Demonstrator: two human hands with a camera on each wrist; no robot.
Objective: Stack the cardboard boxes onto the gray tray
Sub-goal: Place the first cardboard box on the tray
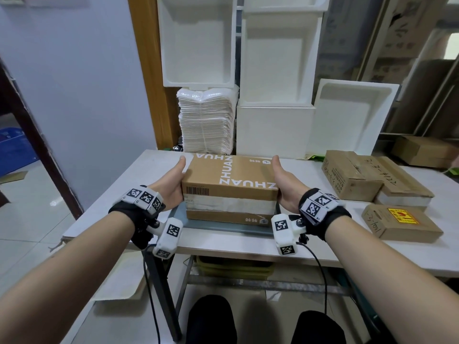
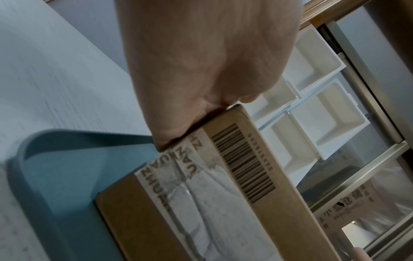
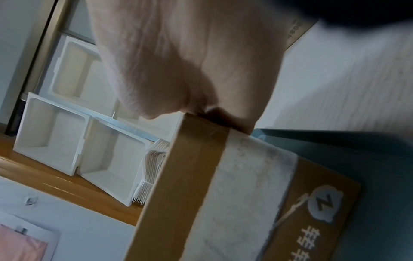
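Where cardboard box meets gray tray, left hand and right hand clamp it.

White table carries the gray tray (near the front edge) and cardboard boxes at right.

Gray tray mostly hidden under cardboard box; wrist views blurred

Both arms are reaching to centre frame.
Left hand and right hand are gripping the box ends, thumbs on top.
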